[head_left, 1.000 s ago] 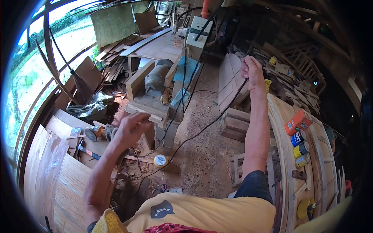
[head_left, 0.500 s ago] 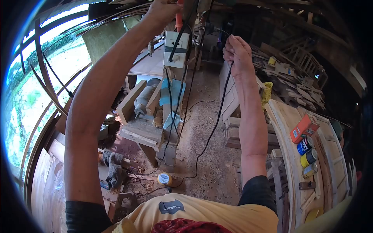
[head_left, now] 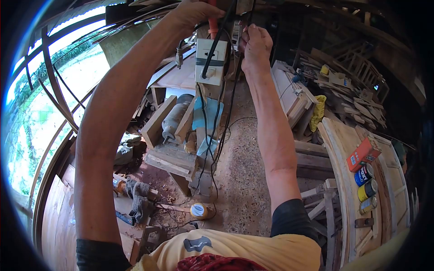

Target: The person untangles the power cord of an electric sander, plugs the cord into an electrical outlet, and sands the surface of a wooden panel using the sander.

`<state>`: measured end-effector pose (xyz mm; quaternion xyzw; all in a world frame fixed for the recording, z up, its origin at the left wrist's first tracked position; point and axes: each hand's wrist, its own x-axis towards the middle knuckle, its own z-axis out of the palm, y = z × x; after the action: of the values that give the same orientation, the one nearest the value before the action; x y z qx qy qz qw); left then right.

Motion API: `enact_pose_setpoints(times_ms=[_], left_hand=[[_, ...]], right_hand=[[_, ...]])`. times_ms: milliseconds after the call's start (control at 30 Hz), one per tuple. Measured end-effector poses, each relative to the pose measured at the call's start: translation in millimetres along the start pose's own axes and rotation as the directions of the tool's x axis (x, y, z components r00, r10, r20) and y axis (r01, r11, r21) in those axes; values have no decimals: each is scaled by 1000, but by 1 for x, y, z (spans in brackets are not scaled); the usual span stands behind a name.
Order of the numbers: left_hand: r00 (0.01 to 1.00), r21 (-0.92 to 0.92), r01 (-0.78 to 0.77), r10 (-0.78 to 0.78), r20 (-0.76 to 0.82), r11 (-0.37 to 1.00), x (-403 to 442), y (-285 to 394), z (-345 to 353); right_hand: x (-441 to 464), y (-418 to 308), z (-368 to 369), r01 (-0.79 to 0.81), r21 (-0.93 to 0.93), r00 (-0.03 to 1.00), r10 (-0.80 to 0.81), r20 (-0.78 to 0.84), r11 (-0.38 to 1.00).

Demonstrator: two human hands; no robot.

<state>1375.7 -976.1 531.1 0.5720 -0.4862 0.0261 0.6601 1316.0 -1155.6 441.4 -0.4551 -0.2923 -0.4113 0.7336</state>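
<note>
Two bare arms in short black sleeves reach up toward a rough wooden post (head_left: 211,93), and from where I stand the left hand (head_left: 196,12) lies against a ribbed orange plastic tube (head_left: 213,28) at the top of the post. Its fingers are partly cut off by the upper edge of the view, so I cannot tell how tightly they close. The right hand (head_left: 257,44) is raised on the other side, its fingers bent and drawn narrow beside some dark cables; I cannot tell whether they grip one.

Below the tube, between the two forearms, sits a boxy white plastic socket unit with a grey band (head_left: 217,62). A thick, smooth black cable (head_left: 220,31) slants down across its face to a plug in the lower half. Slim dark cords trail further down over a crinkled, thin blue sheet (head_left: 211,115) on the post.

Beside the post, a dull grey cylindrical metal motor (head_left: 177,117) lies between two upright, square-edged wooden boards. A round yellow tub with a white lid (head_left: 198,210) stands on the speckled, gritty floor (head_left: 239,180). Off to the right, a glossy orange-red carton (head_left: 364,154) rests on a pale wooden panel (head_left: 337,149), near three small cylindrical cans (head_left: 367,190).
</note>
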Motion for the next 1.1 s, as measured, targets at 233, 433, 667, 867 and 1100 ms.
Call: enact_pose_setpoints(times_ms=[233, 433, 667, 867, 1100], left_hand=[[977, 87, -62, 78, -196, 994, -3, 0, 17], [982, 62, -14, 25, -187, 998, -4, 4, 14], [965, 76, -55, 72, -253, 996, -6, -6, 20], [960, 64, -114, 127, -251, 991, -19, -19, -1], [943, 435, -280, 330, -43, 856, -77, -3, 9]], right_hand=[[-22, 9, -11, 47, -318, 992, -9, 122, 947], [0, 8, -11, 345, -553, 932, -205, 299, 758], [-4, -9, -15, 264, -514, 939, -95, 332, 816], [-39, -23, -41, 9, -336, 978, 62, 201, 942], [-17, -42, -39, 36, -419, 862, 184, 472, 907]])
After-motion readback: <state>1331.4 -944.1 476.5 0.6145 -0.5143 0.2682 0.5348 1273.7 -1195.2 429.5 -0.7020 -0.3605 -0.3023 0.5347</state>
